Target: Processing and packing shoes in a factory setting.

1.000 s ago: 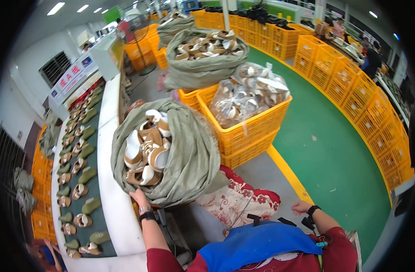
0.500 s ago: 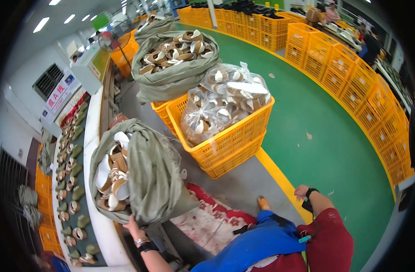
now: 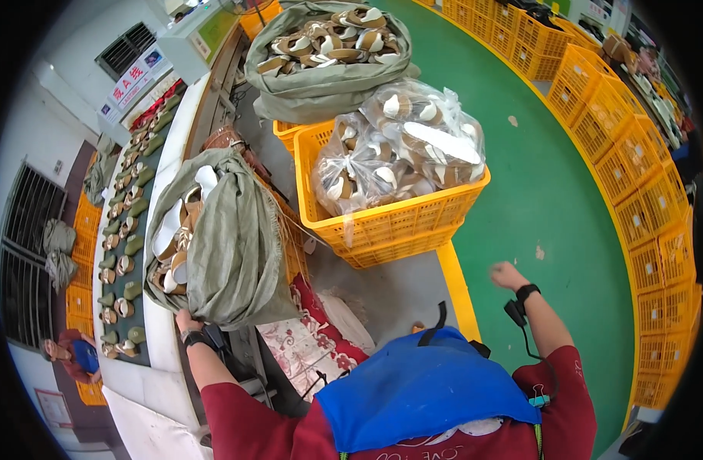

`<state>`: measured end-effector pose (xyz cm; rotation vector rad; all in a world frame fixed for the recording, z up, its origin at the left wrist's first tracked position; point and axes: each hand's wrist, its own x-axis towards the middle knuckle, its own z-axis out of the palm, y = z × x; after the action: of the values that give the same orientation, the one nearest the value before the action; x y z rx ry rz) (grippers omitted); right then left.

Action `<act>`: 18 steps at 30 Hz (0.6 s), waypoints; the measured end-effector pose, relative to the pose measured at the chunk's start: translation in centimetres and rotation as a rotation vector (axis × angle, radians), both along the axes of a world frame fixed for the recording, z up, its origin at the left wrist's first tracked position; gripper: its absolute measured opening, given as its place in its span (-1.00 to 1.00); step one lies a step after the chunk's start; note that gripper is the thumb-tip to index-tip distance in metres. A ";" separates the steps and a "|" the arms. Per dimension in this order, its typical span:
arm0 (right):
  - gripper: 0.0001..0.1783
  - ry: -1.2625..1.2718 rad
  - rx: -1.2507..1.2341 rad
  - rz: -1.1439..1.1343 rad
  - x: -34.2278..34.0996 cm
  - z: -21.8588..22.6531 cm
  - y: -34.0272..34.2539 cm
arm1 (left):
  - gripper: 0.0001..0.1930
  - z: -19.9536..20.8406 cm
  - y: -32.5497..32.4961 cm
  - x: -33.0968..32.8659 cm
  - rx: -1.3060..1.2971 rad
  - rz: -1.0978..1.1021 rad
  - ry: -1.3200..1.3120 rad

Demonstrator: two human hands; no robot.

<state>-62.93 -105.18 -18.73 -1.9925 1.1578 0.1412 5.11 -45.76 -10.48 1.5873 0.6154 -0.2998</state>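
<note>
My left hand [image 3: 186,322] is closed at the lower near edge of a green cloth sack [image 3: 240,253], gripping its cloth; the fingertips are partly hidden. Brown and white shoe uppers [image 3: 181,238] show in the sack's mouth. It rests beside the conveyor's white edge, over an orange crate. Out to the right, above the green floor, my right hand [image 3: 508,276] is curled into a fist, with nothing seen in it.
An orange crate [image 3: 397,230] holding clear plastic bags [image 3: 405,153] of shoe parts stands ahead. Behind it sits another full green sack [image 3: 328,92]. Shoe parts line the conveyor [image 3: 140,291] at left, where a person [image 3: 74,356] sits beyond. Stacked orange crates [image 3: 654,230] curve along the right.
The view has shifted, and more of my body and both arms shows. My left hand stays at the sack's lower edge. My right hand is raised further forward, fingers curled.
</note>
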 end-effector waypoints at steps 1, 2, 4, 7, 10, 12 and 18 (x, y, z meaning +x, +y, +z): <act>-0.66 -0.054 -0.015 0.023 2.4 2.2 -1.3 | -0.64 -0.7 -2.1 -0.5 -0.026 -0.004 -0.014; -0.67 -0.120 0.036 0.023 5.1 3.9 -2.3 | -0.66 -1.0 -3.2 -0.8 -0.050 0.003 -0.036; -0.68 -0.241 0.121 0.098 12.3 7.0 -3.3 | -0.71 -1.7 -1.8 -0.7 0.434 -0.197 -0.297; -0.69 -0.364 0.216 0.299 24.5 11.4 -2.9 | -0.72 -3.2 2.4 -0.3 1.498 -0.598 -0.749; -0.70 -0.400 0.331 0.439 37.5 15.2 -2.2 | -0.82 -5.5 -1.3 -1.3 1.363 -0.356 -0.733; -0.70 -0.380 0.405 0.531 46.6 17.3 -0.9 | -0.83 -3.2 -5.3 -2.8 0.088 0.220 -0.427; -0.06 -0.413 -0.216 0.709 73.5 14.3 1.9 | -0.56 2.4 -11.9 -5.6 -0.335 0.461 -0.485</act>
<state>10.59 -103.24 -4.40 -2.4010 0.1845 -0.0419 -0.54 -57.67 -8.05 1.0977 0.4997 0.3085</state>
